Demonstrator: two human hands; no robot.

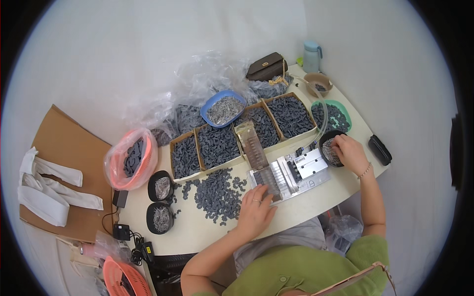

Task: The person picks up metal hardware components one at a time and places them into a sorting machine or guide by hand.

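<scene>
My left hand (pixel 256 212) rests at the near left edge of a metal fixture (pixel 289 177), fingers spread, fingertips touching its slotted side. A clear plastic chute (pixel 253 148) leans up from that side. My right hand (pixel 351 154) reaches into a black bowl (pixel 327 159) of thin metal pins (pixel 330 150), its fingers bent together; whatever is between the fingertips is hidden. On the fixture's right part sits a white block (pixel 311 164) with a clear hose (pixel 324 116) running from it. Left of my left hand lies a loose pile of small dark grey plastic parts (pixel 217 195).
Behind the fixture stands a divided cardboard tray (pixel 217 169) of grey parts, a blue basin (pixel 224 92) of pins on it. Two black bowls (pixel 160 217) and a pink basket (pixel 129 182) are at left. At right are a green dish (pixel 340 106) and a black case (pixel 379 150).
</scene>
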